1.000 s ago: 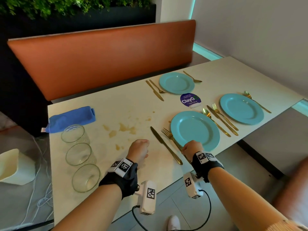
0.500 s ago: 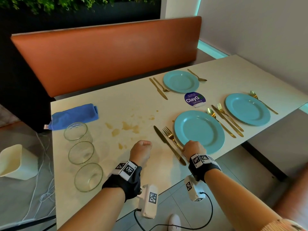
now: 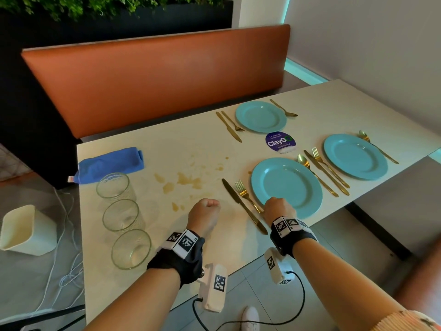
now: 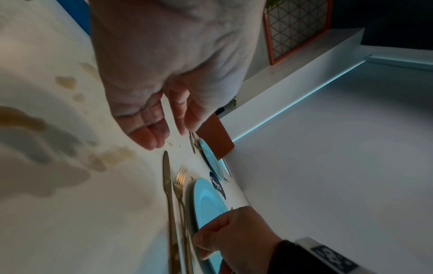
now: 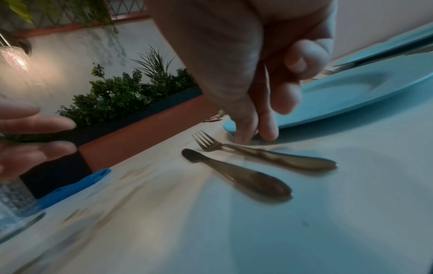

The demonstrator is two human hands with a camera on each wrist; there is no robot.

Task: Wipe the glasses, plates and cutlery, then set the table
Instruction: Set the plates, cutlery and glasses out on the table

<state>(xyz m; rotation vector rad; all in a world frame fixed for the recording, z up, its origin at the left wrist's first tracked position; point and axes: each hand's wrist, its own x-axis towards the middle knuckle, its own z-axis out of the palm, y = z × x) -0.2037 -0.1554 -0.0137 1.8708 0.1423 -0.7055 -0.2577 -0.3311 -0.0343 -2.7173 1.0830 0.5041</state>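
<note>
My right hand [image 3: 278,207] is at the near-left rim of the closest blue plate [image 3: 291,185], and its thumb and forefinger [image 5: 246,129] pinch that rim where it meets the table. A gold fork [image 3: 243,194] and a gold knife [image 3: 238,201] lie just left of the plate, untouched. My left hand [image 3: 205,211] hovers over the table left of the knife, its fingers [image 4: 159,118] loosely curled and holding nothing. Three glasses [image 3: 120,215] stand in a row at the table's left edge. A folded blue cloth [image 3: 111,161] lies behind them.
Two more blue plates [image 3: 261,117] [image 3: 355,156] with gold cutlery are set further right. Brown stains [image 3: 188,180] mark the white table [image 3: 186,139] ahead of my left hand. A purple sticker [image 3: 280,142] sits between the plates. An orange bench [image 3: 155,80] runs behind.
My left hand has edged slightly forward over the table. My right hand has stayed at the near plate's rim. The plates, cutlery, glasses and cloth have not moved.
</note>
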